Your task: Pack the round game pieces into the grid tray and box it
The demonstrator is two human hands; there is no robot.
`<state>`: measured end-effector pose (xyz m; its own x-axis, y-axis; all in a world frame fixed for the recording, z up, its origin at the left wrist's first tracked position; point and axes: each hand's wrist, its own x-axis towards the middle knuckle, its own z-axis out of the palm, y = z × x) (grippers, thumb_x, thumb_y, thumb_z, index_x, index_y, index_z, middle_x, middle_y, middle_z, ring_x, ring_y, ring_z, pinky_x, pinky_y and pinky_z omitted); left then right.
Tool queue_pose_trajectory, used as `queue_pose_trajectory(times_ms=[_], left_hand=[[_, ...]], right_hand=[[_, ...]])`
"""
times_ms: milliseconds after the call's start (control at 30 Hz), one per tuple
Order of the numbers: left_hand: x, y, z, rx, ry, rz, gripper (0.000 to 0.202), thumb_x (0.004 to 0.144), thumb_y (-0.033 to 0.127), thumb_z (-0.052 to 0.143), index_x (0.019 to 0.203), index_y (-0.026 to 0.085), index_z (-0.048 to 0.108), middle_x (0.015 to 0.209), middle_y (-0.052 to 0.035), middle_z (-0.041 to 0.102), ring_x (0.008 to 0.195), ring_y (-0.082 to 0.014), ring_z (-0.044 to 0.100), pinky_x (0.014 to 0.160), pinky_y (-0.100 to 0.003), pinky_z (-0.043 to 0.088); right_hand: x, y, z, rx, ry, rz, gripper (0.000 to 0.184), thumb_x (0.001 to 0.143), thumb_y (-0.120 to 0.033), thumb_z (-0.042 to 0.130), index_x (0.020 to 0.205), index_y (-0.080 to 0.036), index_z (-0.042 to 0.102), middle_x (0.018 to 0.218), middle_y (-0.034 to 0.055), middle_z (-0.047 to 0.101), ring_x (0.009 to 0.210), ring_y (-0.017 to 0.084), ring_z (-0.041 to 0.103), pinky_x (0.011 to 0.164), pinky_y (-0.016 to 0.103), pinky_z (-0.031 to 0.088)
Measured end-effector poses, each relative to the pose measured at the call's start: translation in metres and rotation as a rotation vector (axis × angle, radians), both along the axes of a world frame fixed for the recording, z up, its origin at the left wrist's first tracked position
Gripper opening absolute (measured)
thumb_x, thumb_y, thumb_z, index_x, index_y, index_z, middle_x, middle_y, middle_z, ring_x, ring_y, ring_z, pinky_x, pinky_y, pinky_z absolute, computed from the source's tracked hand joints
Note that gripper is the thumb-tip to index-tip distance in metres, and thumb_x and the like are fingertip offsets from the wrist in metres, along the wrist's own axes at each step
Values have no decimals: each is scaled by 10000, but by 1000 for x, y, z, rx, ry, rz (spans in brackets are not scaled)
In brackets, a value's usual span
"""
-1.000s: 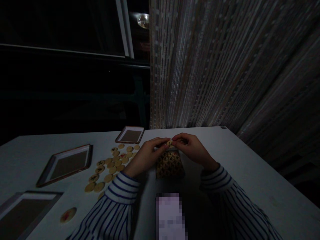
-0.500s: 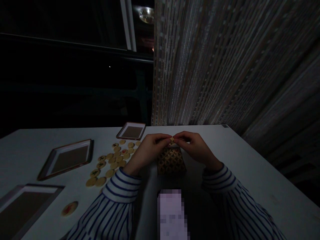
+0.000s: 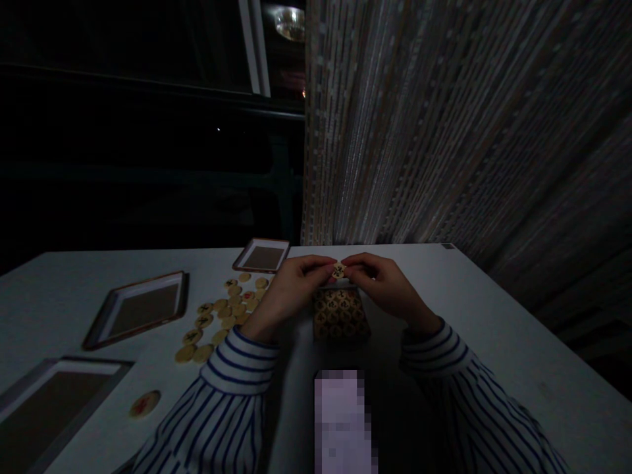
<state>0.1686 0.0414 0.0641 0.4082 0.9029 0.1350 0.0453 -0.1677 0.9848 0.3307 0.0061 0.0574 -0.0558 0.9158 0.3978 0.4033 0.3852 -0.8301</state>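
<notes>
Smooth white table (image 3: 494,342), round flat disc (image 3: 338,270) (black-marked) between both hands (image 3: 296,283) (image 3: 388,284).

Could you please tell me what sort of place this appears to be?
Probably a dim indoor room, perhaps at home: a long curtain hangs behind a white table scattered with round game pieces.
</notes>
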Motion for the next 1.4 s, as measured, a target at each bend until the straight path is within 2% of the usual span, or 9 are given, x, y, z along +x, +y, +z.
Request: queue_pose_trajectory(times_ms=[200, 500, 667, 833, 1000, 1400], left_hand=[[1, -5, 5, -45, 11, 15, 270, 702, 280, 630, 919, 123, 657, 907, -65, 687, 754, -158, 641, 719, -297, 507], [-3, 2, -3, 34, 37, -17, 258, 718, 314, 607, 907, 149, 667, 872, -48, 687, 754, -154, 624, 705, -282, 493], [-2, -3, 2, 12, 42, -32, 260, 718, 322, 597, 891, 142, 668, 843, -50, 683, 779, -164, 615, 712, -282, 487], [-2, -5, 4, -18, 32, -6, 290, 698, 310, 619, 928, 135, 642, 795, -35, 669, 729, -149, 614, 689, -275, 483], [-2, -3, 1, -29, 11, -13, 325, 708, 302, 619, 984, 131, 598, 734, -13, 649, 718, -136, 617, 688, -262, 481], [-2, -3, 3, -30, 41, 0, 302, 731, 274, 588, 989, 121, 619, 889, -59, 674, 755, -149, 634, 714, -275, 488]], right_hand=[[0, -1, 0, -31, 47, 33, 183, 766, -257, 558, 911, -164, 619, 764, 23, 680, 717, 127, 623, 652, 253, 486], [0, -2, 2, 1, -63, -18, 177, 770, -254, 551, 885, -166, 652, 797, 28, 680, 740, 136, 611, 660, 255, 480], [0, -3, 5, 27, -102, -1, 178, 768, -214, 543, 885, -159, 665, 844, 32, 689, 798, 144, 616, 712, 264, 482], [1, -2, 3, 15, -97, 23, 194, 771, -221, 537, 908, -165, 662, 874, 37, 688, 819, 148, 617, 722, 270, 482], [0, -2, 3, -15, -71, -7, 193, 766, -222, 542, 912, -146, 643, 806, 37, 682, 736, 132, 608, 665, 259, 477], [-2, -3, 5, -50, -23, -16, 184, 753, -232, 565, 902, -138, 619, 719, 18, 661, 647, 110, 585, 597, 236, 458]])
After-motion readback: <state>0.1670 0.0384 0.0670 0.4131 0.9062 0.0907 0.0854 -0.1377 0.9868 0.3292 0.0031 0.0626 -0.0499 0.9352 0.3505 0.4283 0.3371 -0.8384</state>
